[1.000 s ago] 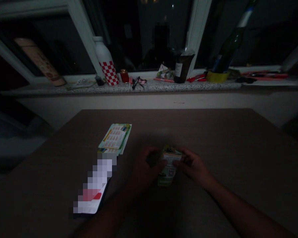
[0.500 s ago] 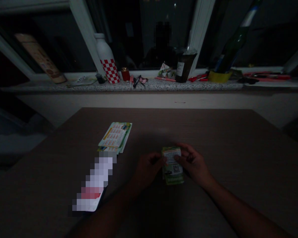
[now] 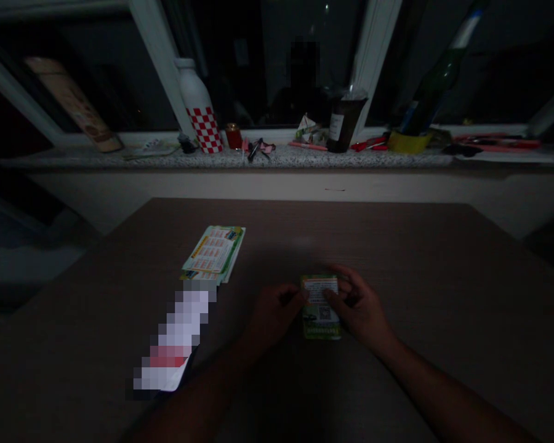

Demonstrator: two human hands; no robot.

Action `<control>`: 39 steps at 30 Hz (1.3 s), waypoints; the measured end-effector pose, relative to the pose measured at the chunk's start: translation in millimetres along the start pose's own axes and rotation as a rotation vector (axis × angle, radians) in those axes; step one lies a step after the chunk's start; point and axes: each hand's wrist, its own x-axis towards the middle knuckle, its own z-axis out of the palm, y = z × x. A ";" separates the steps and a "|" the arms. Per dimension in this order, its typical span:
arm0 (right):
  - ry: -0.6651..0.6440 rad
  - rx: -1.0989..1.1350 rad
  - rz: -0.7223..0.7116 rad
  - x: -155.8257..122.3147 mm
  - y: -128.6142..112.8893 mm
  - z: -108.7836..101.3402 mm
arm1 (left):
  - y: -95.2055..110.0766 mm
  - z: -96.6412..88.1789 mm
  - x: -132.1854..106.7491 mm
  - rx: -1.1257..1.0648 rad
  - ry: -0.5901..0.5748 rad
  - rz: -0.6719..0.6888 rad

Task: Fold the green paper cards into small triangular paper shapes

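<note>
A small green folded leaflet [image 3: 321,307] with white print and a code square lies on the brown table [image 3: 420,258], held from both sides. My left hand [image 3: 272,314] pinches its left edge with curled fingers. Thumb and fingers of my right hand [image 3: 357,304] grip its right and upper edge. The scene is very dark. To the left lies a stack of similar leaflets [image 3: 215,252] showing a calendar print, and below it a white paper [image 3: 178,351] with a red patch, partly blurred out.
Behind the table runs a stone window sill [image 3: 268,161]. On it stand a white bottle with red checks [image 3: 199,111], a dark cup [image 3: 342,123], a green bottle [image 3: 431,80] on a yellow tape roll, pens and small clutter.
The leaflet went from tilted and partly upright to lying flatter between my hands, shifting slightly right. Both hands stayed on it.
</note>
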 end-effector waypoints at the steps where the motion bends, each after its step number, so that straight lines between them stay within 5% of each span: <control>1: -0.002 0.003 -0.003 0.1 0.2 0.0 | 0.4 0.1 -0.2 -0.001 0.001 -0.004; 39: 0.013 0.019 0.010 2.0 0.6 0.0 | -1.5 0.5 -0.1 -0.058 0.008 -0.005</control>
